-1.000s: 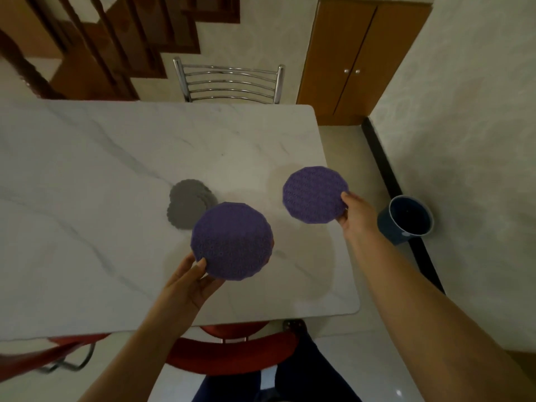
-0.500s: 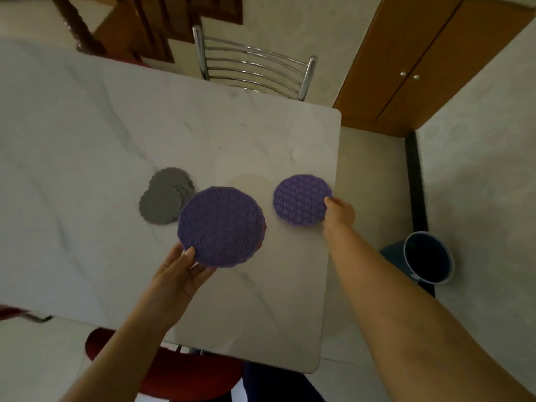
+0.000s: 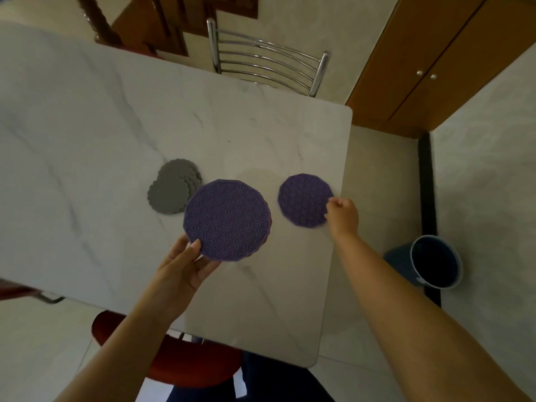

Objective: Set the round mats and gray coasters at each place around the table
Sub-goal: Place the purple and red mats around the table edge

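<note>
My left hand (image 3: 181, 268) grips a stack of purple round mats (image 3: 227, 219) by its near edge and holds it above the white marble table (image 3: 101, 140). A reddish edge shows under the top mat. My right hand (image 3: 342, 217) pinches the right edge of a single purple round mat (image 3: 303, 198), which lies low near the table's right edge. I cannot tell if this mat rests on the table. A stack of gray scalloped coasters (image 3: 172, 191) lies on the table just left of the held stack.
A chrome slatted chair (image 3: 266, 62) stands at the table's far side. A red chair seat (image 3: 174, 358) is under the near edge. A blue bucket (image 3: 435, 261) sits on the floor to the right, by a wall. Wooden cabinet doors (image 3: 435, 68) are at the back right.
My view has swung left and tilted. The single mat in my right hand has gone down toward the table's right edge. My left hand still holds its stack in about the same place.
</note>
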A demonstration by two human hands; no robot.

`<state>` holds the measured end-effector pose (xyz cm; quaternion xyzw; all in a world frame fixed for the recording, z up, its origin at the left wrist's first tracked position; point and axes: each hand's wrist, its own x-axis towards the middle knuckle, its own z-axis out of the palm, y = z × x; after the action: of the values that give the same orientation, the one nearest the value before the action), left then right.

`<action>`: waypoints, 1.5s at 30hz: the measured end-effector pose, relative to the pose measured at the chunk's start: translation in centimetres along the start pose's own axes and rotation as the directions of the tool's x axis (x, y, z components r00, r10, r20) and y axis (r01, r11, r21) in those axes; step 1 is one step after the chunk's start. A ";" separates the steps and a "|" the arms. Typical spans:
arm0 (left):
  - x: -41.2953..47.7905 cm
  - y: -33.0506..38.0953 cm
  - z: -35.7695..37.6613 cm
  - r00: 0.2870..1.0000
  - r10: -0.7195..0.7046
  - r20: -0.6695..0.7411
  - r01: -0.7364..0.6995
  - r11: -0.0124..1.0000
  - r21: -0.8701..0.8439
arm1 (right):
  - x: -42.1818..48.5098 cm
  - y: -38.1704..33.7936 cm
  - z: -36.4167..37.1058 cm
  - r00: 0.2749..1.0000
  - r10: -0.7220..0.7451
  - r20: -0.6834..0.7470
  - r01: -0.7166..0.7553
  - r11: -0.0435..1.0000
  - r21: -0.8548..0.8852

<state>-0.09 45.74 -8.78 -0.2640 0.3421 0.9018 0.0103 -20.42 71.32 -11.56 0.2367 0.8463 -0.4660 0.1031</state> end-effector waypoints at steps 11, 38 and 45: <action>-1.8 2.4 -4.2 0.994 -0.035 0.100 0.031 0.999 0.044 | -16.8 -4.6 4.6 0.735 -0.464 0.494 0.525 0.851 0.018; -8.5 13.2 -15.3 0.958 -0.224 0.179 0.190 0.963 0.189 | -32.8 -5.8 11.9 0.964 -0.240 0.116 0.215 0.957 0.192; -8.7 13.9 -15.3 0.982 -0.140 0.128 0.109 0.969 0.223 | -32.1 -6.1 11.5 0.965 -0.199 0.174 0.142 0.945 0.294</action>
<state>11.77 26.95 -5.63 -0.2171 0.4185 0.8737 0.1199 3.79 49.10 -0.64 0.1263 0.7747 -0.6092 0.1128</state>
